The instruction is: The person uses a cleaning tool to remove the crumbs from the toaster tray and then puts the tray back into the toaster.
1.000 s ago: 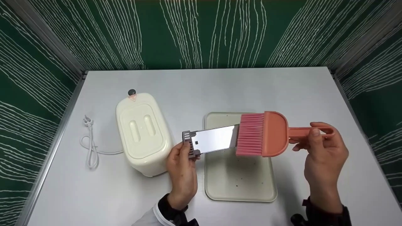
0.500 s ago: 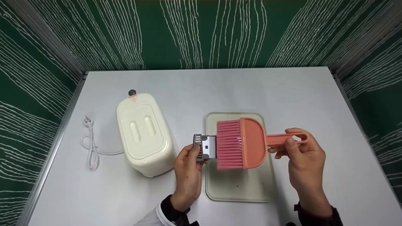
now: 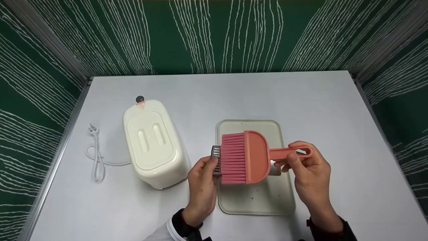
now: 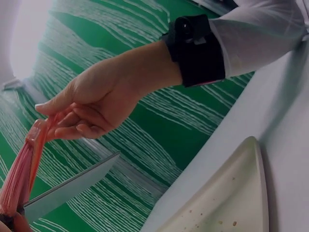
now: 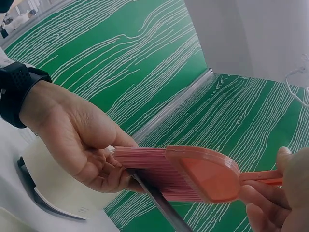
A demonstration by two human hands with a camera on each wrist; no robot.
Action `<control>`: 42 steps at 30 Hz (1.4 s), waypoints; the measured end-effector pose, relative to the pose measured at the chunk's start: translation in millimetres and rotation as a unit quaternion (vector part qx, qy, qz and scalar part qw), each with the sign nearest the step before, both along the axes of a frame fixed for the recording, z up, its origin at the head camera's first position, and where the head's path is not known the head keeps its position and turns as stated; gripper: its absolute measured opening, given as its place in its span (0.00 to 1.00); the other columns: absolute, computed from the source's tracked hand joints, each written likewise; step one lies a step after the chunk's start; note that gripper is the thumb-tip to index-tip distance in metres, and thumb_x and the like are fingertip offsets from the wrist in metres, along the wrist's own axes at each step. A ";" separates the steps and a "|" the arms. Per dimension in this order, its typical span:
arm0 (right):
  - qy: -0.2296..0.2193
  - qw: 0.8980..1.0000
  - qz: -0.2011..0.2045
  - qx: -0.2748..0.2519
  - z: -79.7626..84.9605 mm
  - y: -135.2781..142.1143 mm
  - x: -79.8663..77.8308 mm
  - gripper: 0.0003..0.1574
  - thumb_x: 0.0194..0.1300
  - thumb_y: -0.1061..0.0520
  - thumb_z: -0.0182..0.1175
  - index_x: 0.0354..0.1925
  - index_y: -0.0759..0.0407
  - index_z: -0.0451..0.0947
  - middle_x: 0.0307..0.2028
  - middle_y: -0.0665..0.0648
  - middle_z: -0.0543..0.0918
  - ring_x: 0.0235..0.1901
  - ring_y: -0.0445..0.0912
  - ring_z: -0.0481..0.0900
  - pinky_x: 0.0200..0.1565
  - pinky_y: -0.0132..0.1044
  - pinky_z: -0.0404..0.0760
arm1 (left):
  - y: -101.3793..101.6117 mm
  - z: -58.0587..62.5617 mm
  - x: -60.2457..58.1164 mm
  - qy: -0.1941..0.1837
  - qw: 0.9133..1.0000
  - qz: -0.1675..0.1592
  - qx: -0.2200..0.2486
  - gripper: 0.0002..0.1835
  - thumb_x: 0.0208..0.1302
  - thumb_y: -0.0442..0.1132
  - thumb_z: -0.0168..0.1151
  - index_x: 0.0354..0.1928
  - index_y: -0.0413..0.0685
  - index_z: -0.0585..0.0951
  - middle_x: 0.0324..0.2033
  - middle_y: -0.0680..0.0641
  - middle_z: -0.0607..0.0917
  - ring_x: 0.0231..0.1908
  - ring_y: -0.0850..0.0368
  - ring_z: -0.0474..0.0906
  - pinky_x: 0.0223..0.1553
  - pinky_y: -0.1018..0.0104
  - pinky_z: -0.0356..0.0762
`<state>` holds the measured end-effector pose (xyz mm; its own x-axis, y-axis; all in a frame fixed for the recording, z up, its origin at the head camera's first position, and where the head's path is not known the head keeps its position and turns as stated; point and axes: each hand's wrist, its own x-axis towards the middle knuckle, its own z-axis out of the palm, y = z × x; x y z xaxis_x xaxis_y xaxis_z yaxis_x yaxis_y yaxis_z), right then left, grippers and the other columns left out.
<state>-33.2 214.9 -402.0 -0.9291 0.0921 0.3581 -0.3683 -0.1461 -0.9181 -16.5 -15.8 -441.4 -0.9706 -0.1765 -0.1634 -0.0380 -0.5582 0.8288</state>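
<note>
In the head view my left hand (image 3: 202, 187) grips the grey slotted end of a toaster crumb tray (image 3: 216, 152), a narrow metal plate held up over the beige tray. My right hand (image 3: 313, 179) pinches the looped handle of an orange hand brush (image 3: 257, 157). Its pink bristles cover most of the crumb tray and reach up to my left fingers. Seen from the left wrist, the bare metal of the crumb tray (image 4: 72, 186) slants away below the brush. The right wrist view has the bristles against the plate near the left hand.
A beige rectangular tray (image 3: 254, 206) with scattered crumbs lies on the white table below the hands. To its left stands a cream toaster (image 3: 150, 140) with a two-slot top. Its white cord and plug (image 3: 97, 154) lie further left. Green white-lined walls enclose the table.
My right hand has drawn the brush leftward along the crumb tray, from its far end to the grey end. My left hand has shifted slightly right, and the plate is now mostly hidden.
</note>
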 end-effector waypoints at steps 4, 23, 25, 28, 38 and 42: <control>0.004 1.000 0.000 0.013 -1.2 0.8 -0.6 0.09 0.73 0.73 0.59 0.50 0.73 0.77 0.30 0.61 0.89 0.27 0.44 0.88 0.30 0.30 0.82 | -1.1 0.7 -0.1 -0.005 1.000 0.005 -0.002 0.11 0.77 0.32 0.55 0.48 0.27 0.78 0.45 0.37 0.84 0.45 0.50 0.82 0.47 0.61 0.82; -0.008 0.999 -0.027 0.040 8.5 5.2 -1.4 0.07 0.74 0.72 0.59 0.49 0.73 0.77 0.30 0.60 0.89 0.27 0.44 0.87 0.30 0.30 0.83 | -4.4 2.2 -3.4 -0.015 0.999 0.028 0.000 0.10 0.76 0.31 0.55 0.46 0.27 0.78 0.42 0.37 0.83 0.36 0.54 0.79 0.37 0.66 0.79; -0.004 0.999 -0.023 0.030 9.2 6.0 -1.6 0.07 0.73 0.73 0.59 0.49 0.74 0.77 0.29 0.61 0.89 0.27 0.45 0.87 0.30 0.30 0.83 | -5.1 2.9 -4.1 -0.017 0.999 0.033 0.002 0.09 0.75 0.31 0.55 0.45 0.29 0.78 0.40 0.39 0.83 0.34 0.55 0.78 0.36 0.67 0.78; -0.015 0.999 -0.036 0.032 9.9 7.8 -1.9 0.07 0.74 0.72 0.59 0.48 0.74 0.77 0.29 0.61 0.89 0.27 0.44 0.87 0.30 0.30 0.83 | -5.6 3.5 -5.3 -0.019 0.999 0.043 0.010 0.08 0.75 0.30 0.54 0.43 0.30 0.79 0.38 0.40 0.82 0.32 0.55 0.76 0.35 0.68 0.77; -0.016 0.997 -0.072 0.031 12.4 14.9 -4.1 0.06 0.74 0.71 0.60 0.47 0.73 0.78 0.28 0.60 0.89 0.25 0.44 0.86 0.29 0.29 0.82 | -8.5 5.0 -6.6 -0.011 0.998 0.063 0.018 0.10 0.76 0.30 0.53 0.47 0.25 0.79 0.40 0.39 0.83 0.33 0.54 0.76 0.36 0.68 0.76; 0.005 0.998 -0.069 0.014 10.7 18.3 -5.9 0.06 0.73 0.73 0.60 0.47 0.73 0.78 0.28 0.61 0.89 0.24 0.46 0.85 0.29 0.29 0.83 | -9.4 5.1 -5.3 -0.007 0.998 0.067 0.015 0.12 0.76 0.30 0.54 0.49 0.23 0.80 0.39 0.40 0.83 0.32 0.54 0.75 0.35 0.68 0.75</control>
<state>-39.1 233.3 -391.3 -0.9050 0.2087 0.3707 -0.3915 -0.0674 -0.9177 -21.8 -25.2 -436.3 -0.9362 -0.2991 -0.1845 0.0264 -0.5833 0.8118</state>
